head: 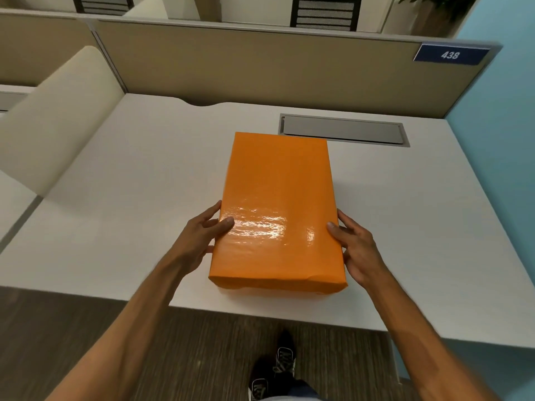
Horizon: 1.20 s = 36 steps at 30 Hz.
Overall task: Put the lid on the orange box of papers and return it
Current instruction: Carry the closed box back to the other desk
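The orange box [278, 204] lies on the white desk [139, 180] near its front edge, long side pointing away from me. Its glossy orange lid covers the top, so the papers inside are hidden. My left hand [202, 235] grips the box's left side, thumb on the lid. My right hand [356, 250] grips the right side, thumb resting on the lid's edge. Whether the box rests on the desk or is slightly lifted cannot be told.
A grey cable hatch [344, 130] is set into the desk just behind the box. A beige partition [260, 65] with a blue "438" sign [450, 55] closes the back. A cream panel [58, 117] borders the left, a blue wall [503, 140] the right.
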{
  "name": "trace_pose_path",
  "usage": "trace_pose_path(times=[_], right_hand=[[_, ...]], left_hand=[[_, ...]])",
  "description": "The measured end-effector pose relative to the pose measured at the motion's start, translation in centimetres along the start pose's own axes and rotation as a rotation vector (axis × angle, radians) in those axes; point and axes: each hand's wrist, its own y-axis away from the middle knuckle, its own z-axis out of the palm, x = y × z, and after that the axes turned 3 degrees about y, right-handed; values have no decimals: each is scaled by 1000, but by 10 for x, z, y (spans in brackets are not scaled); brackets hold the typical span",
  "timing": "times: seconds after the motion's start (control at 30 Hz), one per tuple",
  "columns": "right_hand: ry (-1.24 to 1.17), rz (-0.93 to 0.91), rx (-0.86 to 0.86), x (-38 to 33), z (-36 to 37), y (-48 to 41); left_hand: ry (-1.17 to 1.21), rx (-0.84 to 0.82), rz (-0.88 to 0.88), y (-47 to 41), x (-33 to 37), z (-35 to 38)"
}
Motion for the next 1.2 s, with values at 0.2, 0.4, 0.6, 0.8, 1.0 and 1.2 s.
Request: trace_pose_path(times=[0.2, 0.4, 0.6, 0.8, 1.0, 1.2], right_hand=[[15, -6, -79, -12, 17, -20], [33, -12, -136, -27, 46, -48], [45, -14, -211, -38, 91, -72], [68, -6, -251, -43, 148, -100], [56, 4, -232, -37, 219, -134], [22, 6, -168, -34, 299, -168]], left_hand=[[33, 61, 41, 2, 15, -20], [30, 139, 71, 5, 27, -40], [60, 248, 87, 9, 36, -74], [77, 298, 93, -3, 46, -125], [68, 278, 77, -40, 59, -203], [34, 206, 69, -89, 84, -293]])
